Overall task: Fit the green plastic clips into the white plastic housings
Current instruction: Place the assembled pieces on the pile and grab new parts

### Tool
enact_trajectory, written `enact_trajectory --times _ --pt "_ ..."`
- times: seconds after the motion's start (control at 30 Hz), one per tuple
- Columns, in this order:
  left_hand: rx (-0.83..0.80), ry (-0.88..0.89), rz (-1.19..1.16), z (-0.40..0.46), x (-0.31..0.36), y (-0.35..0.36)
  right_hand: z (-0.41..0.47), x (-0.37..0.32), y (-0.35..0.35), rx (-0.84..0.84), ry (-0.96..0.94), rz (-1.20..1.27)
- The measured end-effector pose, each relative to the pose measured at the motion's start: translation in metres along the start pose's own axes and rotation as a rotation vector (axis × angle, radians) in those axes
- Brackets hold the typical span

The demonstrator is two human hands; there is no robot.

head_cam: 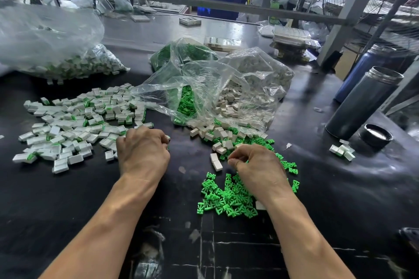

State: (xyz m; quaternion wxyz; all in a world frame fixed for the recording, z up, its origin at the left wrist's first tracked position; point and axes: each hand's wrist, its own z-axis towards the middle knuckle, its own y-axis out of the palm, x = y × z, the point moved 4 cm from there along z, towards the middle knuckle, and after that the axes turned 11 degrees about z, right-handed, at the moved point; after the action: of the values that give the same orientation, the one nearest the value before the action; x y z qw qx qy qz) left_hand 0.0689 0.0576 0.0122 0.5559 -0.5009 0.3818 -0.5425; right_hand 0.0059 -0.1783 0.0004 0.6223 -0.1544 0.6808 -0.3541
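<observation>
1. At the far left of the black table (pixel 68 199) lies the spread of finished housings (pixel 74 124), white blocks with green showing at one end. Behind them a clear bag (pixel 56 47) holds more of the same. The person would do well to drop each completed piece onto this spread, apart from the raw stock.

2. The left hand (pixel 141 150) rests at the right edge of that spread, knuckles up, fingers curled under. A small pale piece peeps out at the fingertips, probably a housing, but what the hand grips cannot be told for sure.

3. Between the hands sit a few loose white housings (pixel 216 162), empty, fed from the open bag (pixel 226 97) behind, which spills both parts.

4. The right hand (pixel 256 165) is over the heap of green clips (pixel 229 197), thumb and forefinger pinched together as if picking one; the clip itself is too small to make out.

5. The step appears to be picking up parts for one fitting. Good practice: take a single clip, turn it so its prongs face the housing's open end, then press it straight in, without tilting, until it seats.

6. At the right stand two flasks (pixel 362 102) and a cap (pixel 376 136), well apart from the work.
</observation>
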Motion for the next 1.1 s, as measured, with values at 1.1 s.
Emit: enact_trajectory --times 1.1 --pt "-0.107 0.332 -0.601 -0.03 0.051 0.013 -0.01 -0.014 0.003 -0.171 -0.079 -0.113"
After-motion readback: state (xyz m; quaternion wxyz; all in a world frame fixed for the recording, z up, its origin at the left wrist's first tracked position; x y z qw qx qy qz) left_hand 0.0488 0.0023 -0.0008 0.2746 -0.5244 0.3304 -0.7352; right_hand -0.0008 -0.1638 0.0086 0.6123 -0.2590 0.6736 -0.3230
